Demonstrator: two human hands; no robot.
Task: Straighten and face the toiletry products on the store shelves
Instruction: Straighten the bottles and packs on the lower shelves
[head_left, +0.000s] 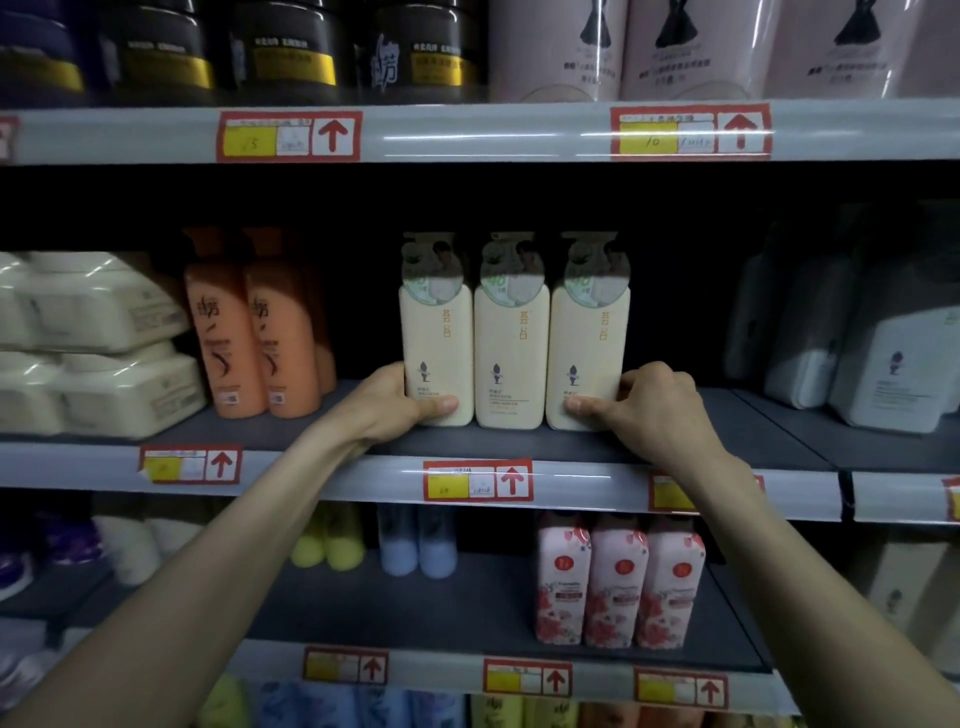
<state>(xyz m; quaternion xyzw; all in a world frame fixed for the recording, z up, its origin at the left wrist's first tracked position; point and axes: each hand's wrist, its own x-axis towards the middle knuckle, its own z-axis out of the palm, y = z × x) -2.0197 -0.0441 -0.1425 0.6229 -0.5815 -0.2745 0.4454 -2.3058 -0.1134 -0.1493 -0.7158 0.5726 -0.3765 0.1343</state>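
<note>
Three tall cream plastic bottles stood in a row on the dark grey shelf, bracketed by both hands. The left hand gripped the base of the leftmost, and the right hand had its fingers curled round the base of the rightmost. Squeezing so low could probably tip the tall bottles forward, or skew the unheld middle one. Orange bottles stood near, left of the left fingers. Grey-and-white containers stood well apart, right of the right fingers, and neither crowded the row.
</note>
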